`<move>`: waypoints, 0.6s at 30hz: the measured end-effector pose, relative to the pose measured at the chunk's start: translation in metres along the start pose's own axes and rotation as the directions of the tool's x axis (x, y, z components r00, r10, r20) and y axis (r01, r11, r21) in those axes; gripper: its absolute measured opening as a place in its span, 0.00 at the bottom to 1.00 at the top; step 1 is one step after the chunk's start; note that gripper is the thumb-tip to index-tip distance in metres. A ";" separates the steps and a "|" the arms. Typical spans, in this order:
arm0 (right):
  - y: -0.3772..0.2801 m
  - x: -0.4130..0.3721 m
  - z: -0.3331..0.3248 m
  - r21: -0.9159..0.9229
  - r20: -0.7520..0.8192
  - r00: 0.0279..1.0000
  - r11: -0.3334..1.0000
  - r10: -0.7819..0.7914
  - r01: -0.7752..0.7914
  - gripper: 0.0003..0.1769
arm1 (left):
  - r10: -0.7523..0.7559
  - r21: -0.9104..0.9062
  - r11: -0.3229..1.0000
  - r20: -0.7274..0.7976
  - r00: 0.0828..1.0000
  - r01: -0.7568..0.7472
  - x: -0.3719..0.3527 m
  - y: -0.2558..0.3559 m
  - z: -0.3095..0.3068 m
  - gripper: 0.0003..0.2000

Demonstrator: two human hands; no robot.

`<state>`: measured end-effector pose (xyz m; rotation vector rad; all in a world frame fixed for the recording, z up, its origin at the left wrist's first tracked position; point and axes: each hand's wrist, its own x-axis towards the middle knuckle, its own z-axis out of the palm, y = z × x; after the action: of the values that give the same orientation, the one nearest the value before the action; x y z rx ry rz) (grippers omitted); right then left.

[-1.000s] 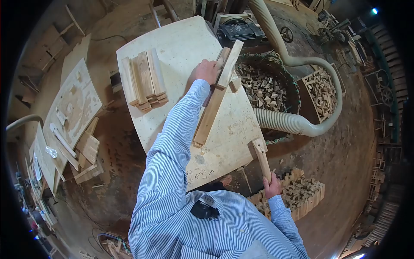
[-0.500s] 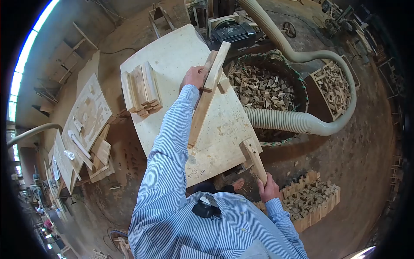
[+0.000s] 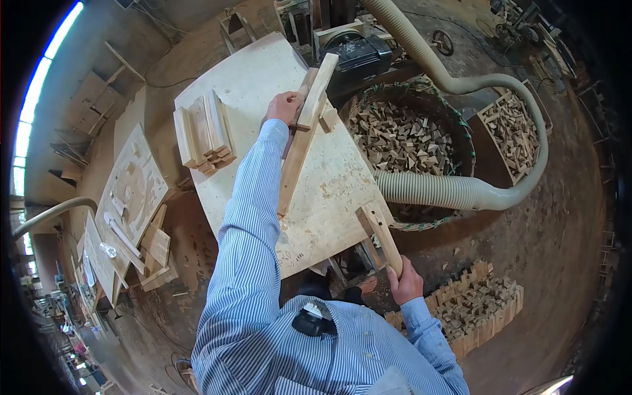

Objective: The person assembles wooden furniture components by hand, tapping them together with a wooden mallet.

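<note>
My left hand [image 3: 284, 106] reaches far across the plywood table [image 3: 263, 72] and grips a short wooden block [image 3: 316, 90] set against a long wooden strip [image 3: 294, 164] that lies lengthwise on the table. My right hand [image 3: 406, 282] is low at the table's near right corner, closed around the end of a wooden stick [image 3: 381, 234] whose far end rests on the table edge. A stack of cut wooden pieces [image 3: 201, 131] sits on the table's left side, apart from both hands.
A round basket of small wood offcuts [image 3: 405, 138] stands right of the table. A ribbed dust hose [image 3: 461, 191] curves around it. A crate of offcuts [image 3: 510, 131] lies further right, stacked blocks [image 3: 477, 306] near my right side, a machine motor [image 3: 355, 49] behind, and boards [image 3: 131, 191] at left.
My view has shifted, so the table sits slightly further left. My right hand has brought the stick closer to the table corner. My left hand keeps its grip on the block.
</note>
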<state>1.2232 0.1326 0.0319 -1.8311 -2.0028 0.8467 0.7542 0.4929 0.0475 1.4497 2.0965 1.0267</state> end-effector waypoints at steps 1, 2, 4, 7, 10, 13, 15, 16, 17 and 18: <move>0.002 0.001 0.002 -0.003 -0.005 1.000 1.000 -0.003 0.003 0.26 | 0.003 -0.002 1.000 0.011 1.000 -0.003 -0.001 0.002 -0.002 0.18; 0.003 0.001 0.003 0.005 -0.015 1.000 1.000 -0.011 0.011 0.26 | 0.004 -0.004 1.000 0.021 1.000 -0.004 -0.002 0.000 -0.002 0.18; 0.006 0.002 0.007 0.012 -0.031 0.999 1.000 -0.023 0.023 0.26 | 0.027 -0.005 1.000 -0.003 1.000 -0.027 -0.002 0.000 -0.002 0.18; 0.011 0.003 0.021 0.022 -0.061 0.997 0.999 -0.036 0.038 0.25 | 0.056 0.005 0.998 -0.026 0.998 -0.056 0.001 0.002 -0.002 0.18; 0.007 0.003 0.014 0.013 -0.065 0.997 0.999 -0.039 0.040 0.25 | 0.048 0.009 0.999 -0.030 0.998 -0.048 0.000 0.004 -0.002 0.17; 0.007 0.003 0.015 0.016 -0.056 0.998 1.000 -0.011 0.011 0.25 | 0.056 0.019 0.998 -0.036 0.998 -0.055 -0.002 0.006 -0.004 0.17; 0.010 0.005 0.019 0.013 -0.069 0.998 1.000 -0.008 0.008 0.25 | 0.064 0.018 0.998 -0.041 0.997 -0.064 0.003 0.004 -0.001 0.17; 0.010 0.005 0.019 0.014 -0.076 0.997 1.000 -0.010 0.011 0.25 | 0.067 0.033 0.997 -0.051 0.996 -0.065 0.005 0.004 0.000 0.17; 0.010 0.004 0.017 0.007 -0.078 0.997 1.000 -0.006 0.006 0.25 | 0.062 0.046 0.997 -0.058 0.996 -0.060 0.004 0.002 0.000 0.17; 0.010 0.003 0.017 0.007 -0.084 0.996 1.000 -0.001 0.001 0.25 | 0.068 0.047 0.997 -0.056 0.996 -0.065 0.004 0.001 0.000 0.17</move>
<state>1.2208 0.1321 0.0116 -1.8307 -1.9469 0.7619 0.7535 0.4967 0.0487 1.5388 2.1378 1.0642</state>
